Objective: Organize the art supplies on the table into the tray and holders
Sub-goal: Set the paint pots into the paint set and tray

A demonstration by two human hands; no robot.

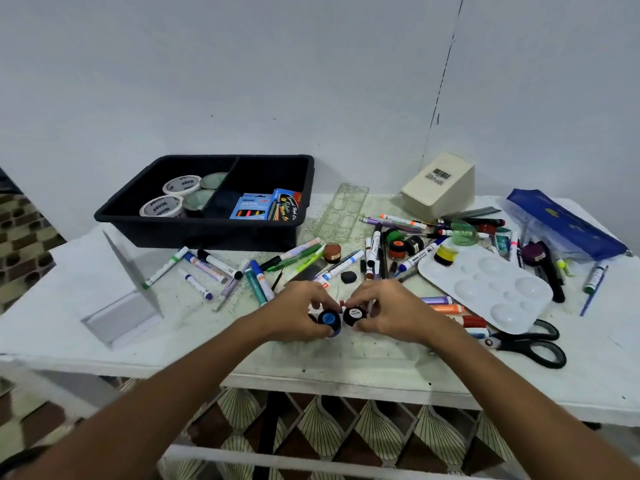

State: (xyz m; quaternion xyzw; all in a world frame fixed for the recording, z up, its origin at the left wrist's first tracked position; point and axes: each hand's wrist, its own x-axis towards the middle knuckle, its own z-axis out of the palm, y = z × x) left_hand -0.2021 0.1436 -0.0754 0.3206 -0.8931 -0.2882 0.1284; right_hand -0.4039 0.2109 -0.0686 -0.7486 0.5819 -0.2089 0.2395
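My left hand grips a small paint jar with a blue lid label near the table's front middle. Right beside it my right hand grips a second small jar with a white lid label. The two jars nearly touch. A black two-part tray stands at the back left, holding tape rolls in its left part and marker packs in its right part. Loose markers, pens and more paint jars lie scattered across the table.
A white paint palette and black scissors lie at the right. A beige holder lies tipped over at the back right, a blue pouch beyond it. A clear acrylic stand is at the left, a clear palette beside the tray.
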